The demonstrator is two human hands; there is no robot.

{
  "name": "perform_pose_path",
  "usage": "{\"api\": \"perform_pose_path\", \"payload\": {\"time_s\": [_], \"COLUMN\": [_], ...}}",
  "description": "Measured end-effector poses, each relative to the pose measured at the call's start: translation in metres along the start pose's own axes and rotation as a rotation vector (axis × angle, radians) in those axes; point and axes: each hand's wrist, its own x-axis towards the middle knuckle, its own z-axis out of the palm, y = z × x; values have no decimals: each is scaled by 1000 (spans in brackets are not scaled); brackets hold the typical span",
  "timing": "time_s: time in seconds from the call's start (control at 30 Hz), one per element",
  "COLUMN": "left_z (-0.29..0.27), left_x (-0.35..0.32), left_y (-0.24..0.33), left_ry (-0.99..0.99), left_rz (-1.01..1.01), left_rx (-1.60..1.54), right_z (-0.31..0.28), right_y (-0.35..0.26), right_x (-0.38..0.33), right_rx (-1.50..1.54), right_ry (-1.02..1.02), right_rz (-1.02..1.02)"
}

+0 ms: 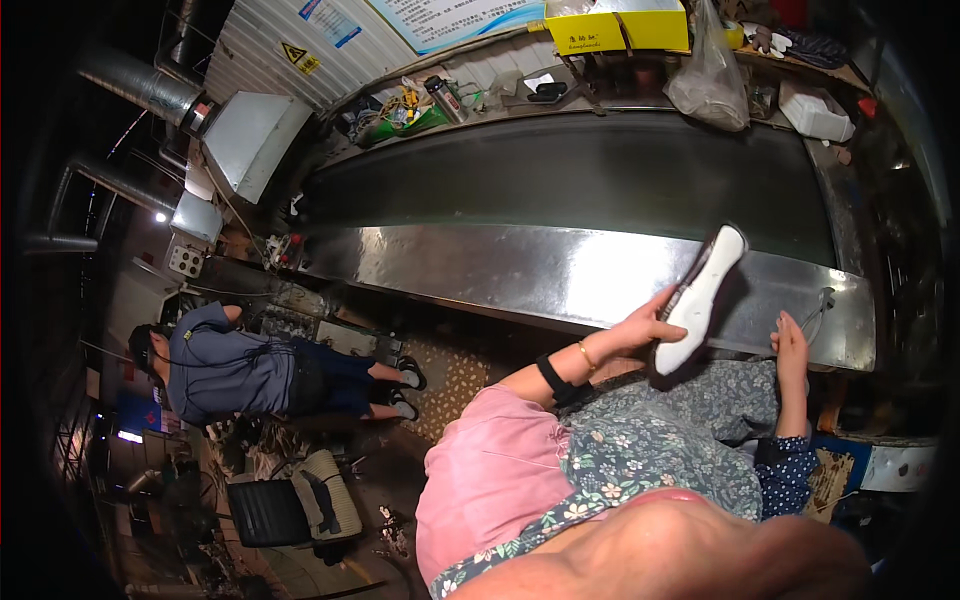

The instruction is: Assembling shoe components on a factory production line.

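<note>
My left hand (648, 328) grips a shoe (702, 298) with a white sole and a dark edge. Its sole faces up toward me, and it is tilted over the shiny metal edge (520, 270) of a long dark belt (590, 180). Lower and to the right, my right hand (791, 345) has its fingers drawn together near the metal edge. Whether anything thin is between those fingers is too small to make out. A thin wire-like metal piece (822, 308) sits close beside them, at the right end of the edge.
Along the belt's far side are a yellow box (617, 30), a plastic bag (708, 85), a white container (815, 112) and a dark cylinder (445, 100). Another person (235, 365) works at the left, beyond a padded seat (295, 505). A metal hood (255, 145) stands at upper left.
</note>
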Motion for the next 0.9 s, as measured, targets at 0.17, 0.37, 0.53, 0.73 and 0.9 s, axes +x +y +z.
{"api": "perform_pose_path", "payload": {"time_s": [0.17, 0.37, 0.53, 0.73, 0.9], "left_z": [-33, -11, 0, -53, -132], "left_x": [-21, -29, -29, -31, -34], "left_y": [-15, -64, -56, -74, -79], "left_ry": [332, 122, 133, 436, 791], "left_rz": [25, 378, 319, 364, 220], "left_rx": [1525, 1592, 1462, 688, 1452], "right_z": [26, 59, 55, 54, 56], "right_y": [-7, -4, -1, -3, -62], "right_x": [-18, -35, -34, -40, -39], "right_rx": [-439, -787, -759, -784, -113], "right_ry": [97, 83, 76, 76, -35], "right_rz": [-315, -380, -365, -391, -197]}}
